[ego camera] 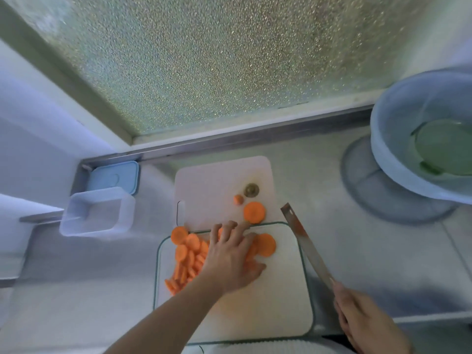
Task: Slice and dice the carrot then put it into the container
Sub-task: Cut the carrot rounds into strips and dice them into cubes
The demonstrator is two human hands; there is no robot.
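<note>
Several round carrot slices (189, 254) lie in a heap on a glass board (281, 302) that overlaps a white cutting board (209, 185). My left hand (232, 254) lies spread over the slices with straight fingers touching them. One big slice (265, 244) sits by my fingertips, another slice (254, 212) on the white board, beside a small carrot tip (238, 199) and the brownish carrot top (251, 189). My right hand (365, 320) grips the knife (304, 241), blade pointing away over the board's right edge. The clear plastic container (98, 212) stands open at the left.
A blue lid (115, 176) lies behind the container. A pale blue colander bowl (419, 139) holding something green stands on a round base at the right. A frosted window and metal sill run along the back of the counter.
</note>
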